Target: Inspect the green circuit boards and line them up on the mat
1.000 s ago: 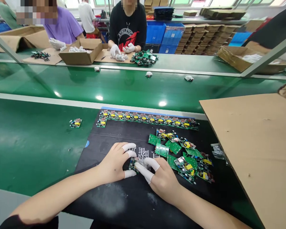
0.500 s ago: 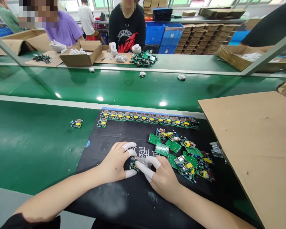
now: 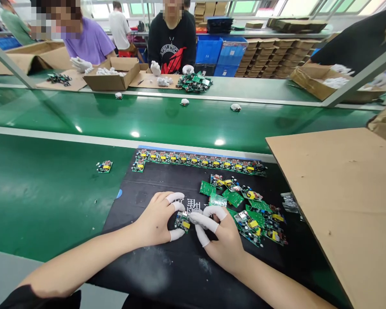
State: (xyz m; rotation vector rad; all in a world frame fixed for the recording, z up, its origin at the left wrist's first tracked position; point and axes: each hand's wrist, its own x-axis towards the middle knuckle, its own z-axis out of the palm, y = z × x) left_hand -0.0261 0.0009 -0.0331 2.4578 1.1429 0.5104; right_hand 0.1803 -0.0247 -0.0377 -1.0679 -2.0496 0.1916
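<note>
A small circuit board (image 3: 182, 221) with a yellow part is gripped at its left side between the white-capped fingers and thumb of my left hand (image 3: 159, 219). Just right of it is my right hand (image 3: 223, 236), its capped fingers pinched together near the board's edge; what they hold, if anything, is too small to tell. Behind my right hand lies a loose pile of circuit boards (image 3: 259, 219), some green side up. A row of boards (image 3: 194, 160) runs along the far edge of the black mat (image 3: 141, 262). One more board (image 3: 104, 166) sits on the green surface at left.
A large cardboard sheet (image 3: 337, 189) slants over the right side, beside clear plastic pieces (image 3: 289, 202). Beyond the mat runs a green belt (image 3: 167, 122) with several white-topped boards. Across it, people with gloved hands work by open boxes (image 3: 112, 79).
My right fingers have drawn back slightly from the board, uncovering its yellow part, and the clear thing beneath them no longer shows. White-topped boards on the belt have shifted left.
</note>
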